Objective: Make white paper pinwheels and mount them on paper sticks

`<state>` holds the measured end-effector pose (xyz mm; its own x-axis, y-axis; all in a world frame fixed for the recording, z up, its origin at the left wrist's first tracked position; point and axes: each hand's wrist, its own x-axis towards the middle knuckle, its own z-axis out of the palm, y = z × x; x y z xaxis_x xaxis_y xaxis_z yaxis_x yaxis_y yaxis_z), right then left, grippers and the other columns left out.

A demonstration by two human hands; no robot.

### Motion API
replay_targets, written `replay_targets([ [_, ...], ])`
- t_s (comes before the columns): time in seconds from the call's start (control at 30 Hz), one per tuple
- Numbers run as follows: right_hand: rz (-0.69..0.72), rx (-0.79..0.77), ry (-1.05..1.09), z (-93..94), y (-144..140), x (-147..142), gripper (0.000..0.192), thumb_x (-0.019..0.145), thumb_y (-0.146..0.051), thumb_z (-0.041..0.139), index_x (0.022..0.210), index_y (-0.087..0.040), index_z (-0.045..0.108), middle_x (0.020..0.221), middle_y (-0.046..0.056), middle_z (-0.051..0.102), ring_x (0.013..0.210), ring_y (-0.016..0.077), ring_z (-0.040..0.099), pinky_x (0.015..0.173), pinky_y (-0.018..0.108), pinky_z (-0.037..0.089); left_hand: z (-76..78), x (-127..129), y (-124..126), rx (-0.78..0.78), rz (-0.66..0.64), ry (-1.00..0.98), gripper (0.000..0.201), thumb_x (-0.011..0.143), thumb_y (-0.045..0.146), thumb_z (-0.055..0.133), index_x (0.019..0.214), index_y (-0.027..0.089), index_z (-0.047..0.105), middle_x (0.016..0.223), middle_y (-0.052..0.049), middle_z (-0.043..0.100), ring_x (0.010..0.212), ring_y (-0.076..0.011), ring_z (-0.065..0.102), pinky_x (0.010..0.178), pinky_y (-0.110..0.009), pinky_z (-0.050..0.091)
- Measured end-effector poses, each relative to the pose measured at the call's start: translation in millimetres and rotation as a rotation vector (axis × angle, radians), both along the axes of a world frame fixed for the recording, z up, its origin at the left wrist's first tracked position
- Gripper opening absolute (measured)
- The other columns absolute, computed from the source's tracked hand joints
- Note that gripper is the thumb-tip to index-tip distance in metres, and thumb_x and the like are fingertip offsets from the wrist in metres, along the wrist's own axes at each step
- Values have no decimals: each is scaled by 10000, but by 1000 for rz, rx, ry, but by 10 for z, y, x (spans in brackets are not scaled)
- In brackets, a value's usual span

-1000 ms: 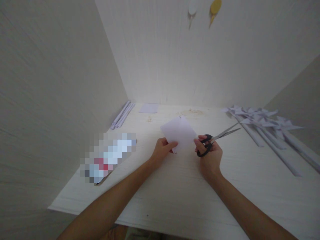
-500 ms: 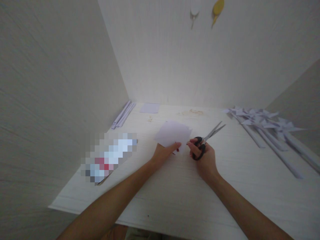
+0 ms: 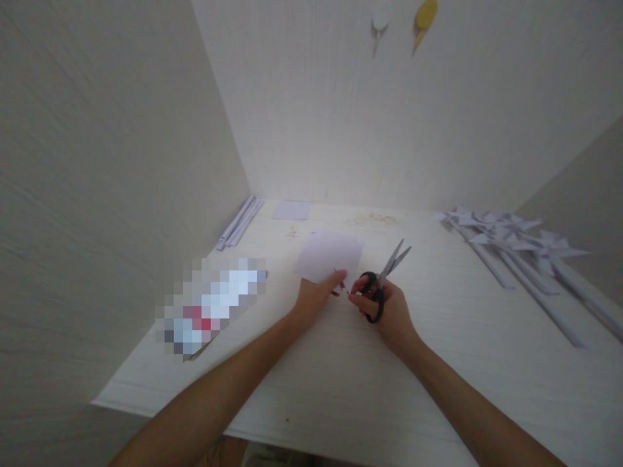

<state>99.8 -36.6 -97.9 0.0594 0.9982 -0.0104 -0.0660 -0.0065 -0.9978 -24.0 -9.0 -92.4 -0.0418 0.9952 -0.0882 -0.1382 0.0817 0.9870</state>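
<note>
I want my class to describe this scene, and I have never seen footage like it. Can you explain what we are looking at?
The picture comes from a camera worn on a person's head, looking down at their own bare arms over a pale table. The left hand pinches a sheet of white paper. The right hand grips black-handled scissors, blades slightly apart, beside the paper. On the right lie paper pinwheels, at the back left rolled paper sticks and a small paper square. A blurred-out item lies left.
</note>
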Motion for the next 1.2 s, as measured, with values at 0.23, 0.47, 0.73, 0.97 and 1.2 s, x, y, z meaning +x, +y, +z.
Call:
replay_targets([
  [0.23, -6, 10, 40, -17, 7, 1, 259, 505, -219, 705, 687, -168, 529, 499, -67, 507, 409, 63, 431, 384, 184, 332, -9, 10, -12, 71, -64, 121, 133, 617, 273, 590, 566, 153, 567, 538, 6, 568, 508, -109, 524, 496, -225, 446],
  [0.47, -37, 20, 21, -8, 1, -11, 291, 475, -249, 726, 677, -167, 533, 491, -57, 512, 406, 73, 438, 384, 200, 356, -9, 3, -20, 113, -65, 164, 149, 634, 271, 571, 545, 154, 551, 519, 5, 556, 517, -115, 529, 519, -230, 446],
  [0.73, -51, 27, 26, -19, 3, -16, 302, 499, -289, 716, 697, -169, 522, 529, -50, 516, 398, 66, 432, 365, 194, 351, 4, 20, -29, 82, -63, 155, 137, 617, 266, 584, 549, 152, 552, 517, 10, 559, 491, -105, 520, 472, -213, 433],
  [0.97, -85, 1, 41, -16, 8, -25, 285, 533, -299, 696, 703, -164, 511, 563, -53, 516, 386, 54, 437, 355, 186, 335, 18, 18, -44, 82, -86, 141, 143, 622, 258, 583, 539, 147, 544, 515, 17, 553, 493, -91, 517, 456, -187, 428],
  [1.2, -86, 1, 25, -11, 7, -24, 268, 554, -306, 679, 699, -165, 502, 517, -60, 497, 382, 61, 435, 354, 188, 332, 7, 19, -48, 86, -103, 144, 152, 628, 275, 580, 549, 148, 549, 523, 9, 559, 495, -94, 522, 445, -185, 434],
])
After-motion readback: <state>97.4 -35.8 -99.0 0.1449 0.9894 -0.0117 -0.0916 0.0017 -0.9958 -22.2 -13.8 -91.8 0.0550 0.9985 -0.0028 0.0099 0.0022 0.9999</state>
